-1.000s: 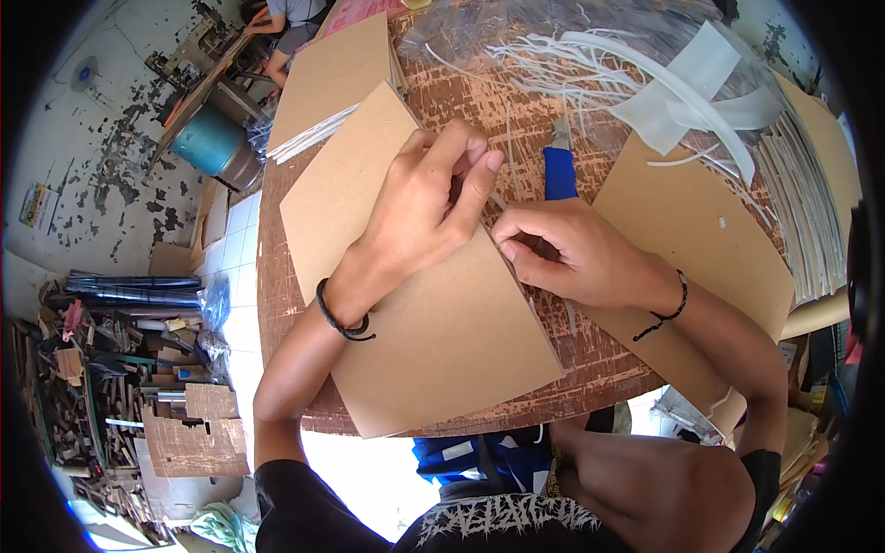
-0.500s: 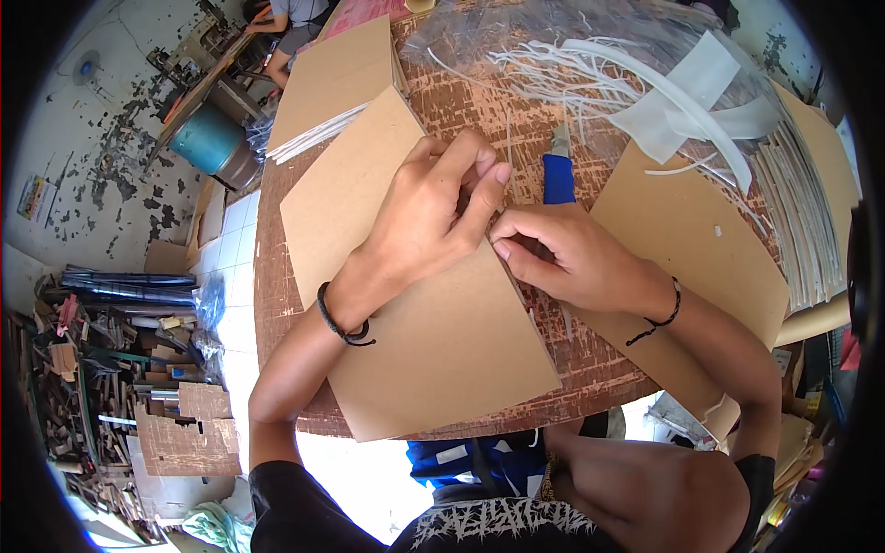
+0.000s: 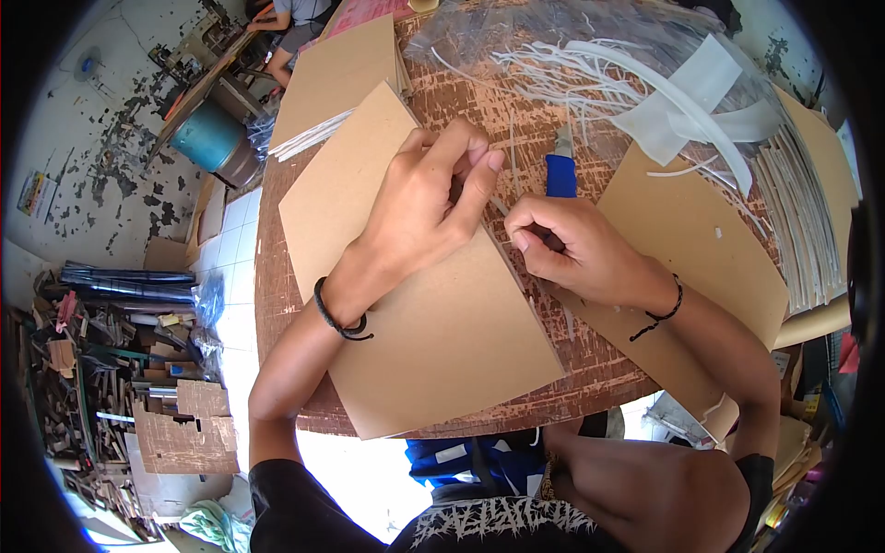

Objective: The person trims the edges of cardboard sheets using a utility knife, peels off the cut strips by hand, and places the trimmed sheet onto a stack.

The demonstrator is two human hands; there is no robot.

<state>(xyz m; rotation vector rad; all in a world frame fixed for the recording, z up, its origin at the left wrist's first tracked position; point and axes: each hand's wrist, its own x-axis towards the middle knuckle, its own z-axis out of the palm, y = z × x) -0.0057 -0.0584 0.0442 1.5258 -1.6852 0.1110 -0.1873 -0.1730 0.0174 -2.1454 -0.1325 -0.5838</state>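
Observation:
A brown sheet of board (image 3: 442, 341) lies at an angle on the worn table, its right edge running under my hands. My left hand (image 3: 424, 194) is over the upper part of this sheet, thumb and forefinger pinched together; what is between them is too small to make out. Just beyond the right edge, my right hand (image 3: 581, 244) is closed, with fingers curled against the thumb. A thin pale strip (image 3: 501, 206) shows along the board edge and runs to the right fingertips. Behind the right hand lies a cutter with a blue handle (image 3: 560, 175), its blade pointing away.
White plastic strips (image 3: 572, 78) and clear plastic film (image 3: 470, 28) lie at the back. More boards (image 3: 336, 69) are stacked at the far left, with another brown board (image 3: 682, 221) and an upright-edged stack (image 3: 802, 203) at right. A person (image 3: 300, 14) sits farther off.
My hands have moved apart: the right has drawn slightly right, off the board edge, and the left has shifted a little left and away from me. The board has barely moved.

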